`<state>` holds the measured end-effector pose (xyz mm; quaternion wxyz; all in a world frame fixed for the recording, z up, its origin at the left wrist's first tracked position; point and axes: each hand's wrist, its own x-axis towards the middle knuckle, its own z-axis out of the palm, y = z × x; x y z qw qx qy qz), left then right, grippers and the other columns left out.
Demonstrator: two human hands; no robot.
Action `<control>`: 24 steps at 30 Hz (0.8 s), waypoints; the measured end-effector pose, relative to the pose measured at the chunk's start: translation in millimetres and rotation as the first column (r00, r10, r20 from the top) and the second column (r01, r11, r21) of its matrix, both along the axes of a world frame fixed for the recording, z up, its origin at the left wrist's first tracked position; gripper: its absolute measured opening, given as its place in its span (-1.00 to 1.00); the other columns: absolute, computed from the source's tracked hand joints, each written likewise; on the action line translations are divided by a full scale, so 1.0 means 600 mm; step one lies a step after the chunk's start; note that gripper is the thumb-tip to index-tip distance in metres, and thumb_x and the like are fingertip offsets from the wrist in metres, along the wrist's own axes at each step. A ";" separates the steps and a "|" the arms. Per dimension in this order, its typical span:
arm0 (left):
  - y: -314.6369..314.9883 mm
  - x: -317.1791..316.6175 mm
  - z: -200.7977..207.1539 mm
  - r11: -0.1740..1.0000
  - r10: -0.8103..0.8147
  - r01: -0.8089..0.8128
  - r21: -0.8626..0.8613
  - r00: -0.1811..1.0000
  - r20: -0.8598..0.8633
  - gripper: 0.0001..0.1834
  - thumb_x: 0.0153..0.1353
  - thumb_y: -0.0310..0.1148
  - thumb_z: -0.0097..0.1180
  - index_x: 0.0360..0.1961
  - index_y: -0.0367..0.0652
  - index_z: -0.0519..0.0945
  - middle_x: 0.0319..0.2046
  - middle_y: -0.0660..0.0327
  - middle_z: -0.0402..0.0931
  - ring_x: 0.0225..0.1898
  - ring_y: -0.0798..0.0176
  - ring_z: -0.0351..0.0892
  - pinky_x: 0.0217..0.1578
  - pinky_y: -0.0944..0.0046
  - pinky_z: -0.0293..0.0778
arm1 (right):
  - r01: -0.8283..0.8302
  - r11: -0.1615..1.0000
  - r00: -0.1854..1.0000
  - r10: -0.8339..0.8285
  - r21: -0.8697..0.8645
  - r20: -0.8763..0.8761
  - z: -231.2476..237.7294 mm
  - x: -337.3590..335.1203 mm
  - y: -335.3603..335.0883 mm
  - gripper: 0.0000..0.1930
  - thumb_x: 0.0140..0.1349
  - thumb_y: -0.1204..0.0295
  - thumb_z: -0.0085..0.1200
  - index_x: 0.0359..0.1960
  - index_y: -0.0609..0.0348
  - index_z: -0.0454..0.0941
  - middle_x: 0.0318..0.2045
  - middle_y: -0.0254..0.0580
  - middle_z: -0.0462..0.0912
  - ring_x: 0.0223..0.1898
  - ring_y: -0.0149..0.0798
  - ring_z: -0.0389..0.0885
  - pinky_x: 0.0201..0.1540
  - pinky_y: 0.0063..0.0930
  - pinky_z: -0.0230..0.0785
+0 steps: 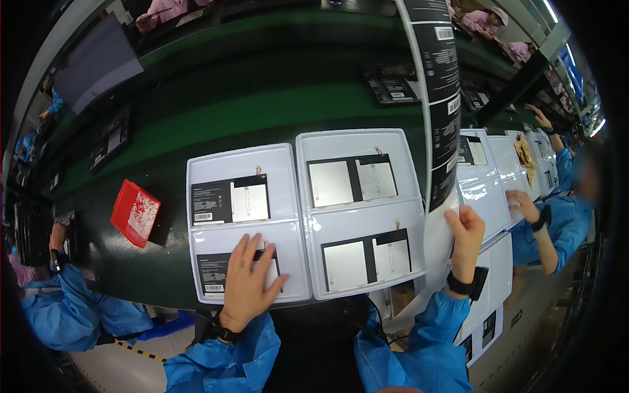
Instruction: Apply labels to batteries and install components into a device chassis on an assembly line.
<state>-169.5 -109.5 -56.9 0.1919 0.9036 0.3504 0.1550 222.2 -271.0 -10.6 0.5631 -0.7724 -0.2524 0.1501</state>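
Two white plastic trays, the left tray [239, 159] and the right tray [357, 140], lie side by side before me, each with two flat battery packs. My left hand [249, 281] rests with fingers spread over the near-left battery pack [213, 268], hiding its middle. Behind it lies another battery pack [249, 200] with a black printed label on its left half. In the right tray, the far battery pack [331, 183] and the near battery pack [345, 267] show bare silver faces. My right hand [466, 237] pinches the edge of a long hanging strip of black labels [440, 78] on white backing.
A red bin [136, 213] with white scraps stands left of the trays on the dark bench. Beyond runs a green belt [262, 85] carrying black units [393, 85]. Co-workers in blue sleeves sit on both sides; more white trays [481, 190] lie to the right.
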 end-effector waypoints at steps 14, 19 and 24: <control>-0.111 0.334 0.048 0.110 0.361 0.645 -0.756 0.683 0.635 -0.65 0.50 -0.23 0.04 0.07 -0.30 0.60 -0.12 0.33 0.63 -0.13 0.53 0.49 -0.12 0.45 0.46 | -0.300 0.895 0.952 0.304 -0.329 -0.043 -0.059 -0.107 -0.178 -0.82 -0.01 0.53 0.43 -0.39 0.31 0.68 -0.30 -0.11 0.73 -0.29 -0.30 0.67 -0.19 -0.48 0.45; -0.145 0.328 0.052 -0.020 0.411 0.674 -0.738 0.679 0.609 -0.61 0.52 -0.17 -0.02 0.07 -0.30 0.60 -0.13 0.32 0.64 -0.14 0.54 0.54 -0.13 0.44 0.50 | 0.019 0.999 0.876 -0.002 -0.031 0.482 0.003 -0.131 -0.164 -0.75 -0.06 0.53 0.44 -0.30 0.34 0.73 -0.19 -0.02 0.74 -0.25 -0.15 0.70 -0.15 -0.43 0.49; -0.147 0.312 0.058 -0.072 0.442 0.654 -0.754 0.698 0.563 -0.59 0.54 -0.14 -0.05 0.06 -0.29 0.60 -0.16 0.33 0.64 -0.14 0.54 0.54 -0.15 0.45 0.50 | -0.107 0.994 0.852 0.099 -0.014 0.513 0.007 -0.137 -0.119 -0.80 -0.08 0.70 0.40 -0.35 0.34 0.73 -0.24 -0.02 0.74 -0.30 -0.20 0.67 -0.21 -0.44 0.48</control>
